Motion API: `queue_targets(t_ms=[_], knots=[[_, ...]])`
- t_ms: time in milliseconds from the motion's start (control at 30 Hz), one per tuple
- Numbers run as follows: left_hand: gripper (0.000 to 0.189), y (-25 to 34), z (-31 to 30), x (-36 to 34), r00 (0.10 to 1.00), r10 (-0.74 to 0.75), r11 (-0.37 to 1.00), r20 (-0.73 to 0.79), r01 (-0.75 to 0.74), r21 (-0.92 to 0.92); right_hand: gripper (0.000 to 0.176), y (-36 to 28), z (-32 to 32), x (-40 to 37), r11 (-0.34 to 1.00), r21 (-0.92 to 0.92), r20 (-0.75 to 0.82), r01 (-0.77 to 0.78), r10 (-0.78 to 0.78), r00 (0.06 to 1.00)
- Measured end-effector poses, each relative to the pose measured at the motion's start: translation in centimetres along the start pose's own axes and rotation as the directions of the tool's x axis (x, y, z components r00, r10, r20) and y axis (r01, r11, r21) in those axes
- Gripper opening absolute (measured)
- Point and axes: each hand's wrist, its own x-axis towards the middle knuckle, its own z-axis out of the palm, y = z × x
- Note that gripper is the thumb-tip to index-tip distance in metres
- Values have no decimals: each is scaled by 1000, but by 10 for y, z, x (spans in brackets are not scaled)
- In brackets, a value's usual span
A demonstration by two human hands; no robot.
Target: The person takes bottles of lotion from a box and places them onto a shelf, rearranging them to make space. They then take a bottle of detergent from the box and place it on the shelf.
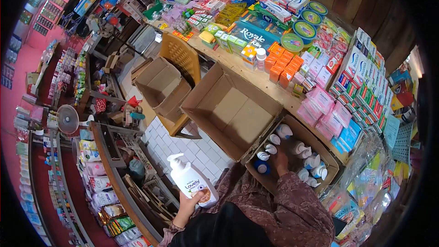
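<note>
My left hand [188, 206] is wrapped round the lower part of a white pump bottle [192, 179] labelled "Lovely", held tilted over the floor. With my right hand [280, 161] I reach down into a cardboard box [258, 180] of several white pump bottles [313, 161]. A row of white pump tops [270, 148] stands beside that hand, and a blue-capped bottle [261, 167] is near the box's left corner. The right fingers are hidden low among the bottles, so whether they grip anything does not show.
An open cardboard box [231, 110] adjoins the bottle box, and another carton [160, 84] rests on a yellow chair [180, 55]. Soap and toothpaste packs [361, 77] crowd the wooden table [206, 48]. Loaded shelves [98, 169] and a fan [67, 119] are at left.
</note>
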Motion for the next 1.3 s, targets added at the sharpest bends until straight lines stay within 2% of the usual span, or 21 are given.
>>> queue_targets(t_ms=[67, 100, 167, 367, 400, 500, 533, 633, 667, 700, 767, 833, 867, 900, 967, 1033, 1100, 1167, 1200, 1233, 1300], knots=[[41, -5, 12, -4, 999, -25, 991, -29, 21, -135, 53, 30, -13, -17, 972, 23, -184, 234, -226, 956], [40, 1, -14, 24, 997, 65, 991, -38, -69, -115, 50, -12, 15, 17, 938, 48, -252, 345, -322, 913], [38, -14, -11, 22, 999, 41, 982, 10, -39, -183, 45, -9, -20, -16, 919, -52, -304, 390, -387, 871], [43, -20, -10, 29, 982, 85, 948, 172, -26, -318, 36, -90, -112, -105, 857, 158, -531, 490, -344, 774], [44, -27, -13, 32, 974, 109, 937, 197, -35, -347, 35, -108, -125, -114, 816, 135, -575, 561, -397, 715], [49, -34, -31, 29, 950, 148, 915, 274, -26, -403, 35, -157, -138, -132, 673, 333, -649, 661, -345, 678], [51, -33, -39, 26, 943, 157, 909, 294, -21, -417, 30, -177, -134, -136, 581, 370, -687, 725, -354, 635], [61, -17, -68, 3, 897, 221, 858, 383, 8, -513, 27, -240, -102, -160, 242, 660, -603, 711, -393, 694], [70, -22, -85, -1, 881, 257, 851, 397, -11, -525, 25, -259, -85, -166, 213, 674, -566, 708, -468, 679], [74, -19, -101, -11, 887, 272, 846, 373, -36, -531, 25, -291, -72, -192, 178, 784, -450, 595, -497, 742], [81, -11, -130, -35, 902, 306, 830, 304, -96, -550, 23, -334, -23, -215, 107, 914, -254, 392, -603, 757], [82, -2, -165, -63, 880, 390, 726, 271, -113, -678, 21, -371, 31, -237, 168, 912, -134, 375, -741, 658], [83, -6, -184, -74, 880, 418, 697, 228, -150, -701, 20, -391, 56, -254, 212, 932, -22, 295, -778, 628], [82, -23, -211, -85, 901, 385, 686, 200, -134, -715, 21, -404, 87, -262, 240, 946, 73, 216, -811, 581], [81, -56, -263, -108, 938, 316, 659, 142, -109, -744, 22, -429, 144, -291, 282, 922, 137, 264, -877, 460], [73, -82, -302, -135, 957, 286, 657, -54, -236, -716, 23, -454, 197, -322, 329, 919, 242, 219, -906, 347], [64, -92, -331, -165, 959, 212, 664, -186, -281, -693, 24, -472, 245, -352, 353, 905, 303, 238, -927, 221], [62, -107, -351, -187, 918, 197, 656, -344, -384, -650, 25, -490, 285, -383, 334, 908, 320, 255, -943, 95], [61, -124, -365, -193, 873, 244, 642, -422, -471, -604, 25, -499, 300, -399, 371, 906, 369, 203, -928, 45], [64, -113, -365, -206, 823, 240, 598, -515, -543, -590, 25, -508, 312, -414, 407, 900, 414, 157, -910, -11], [65, -121, -375, -224, 767, 226, 529, -600, -614, -586, 27, -525, 335, -439, 476, 872, 488, 110, -863, -134]])
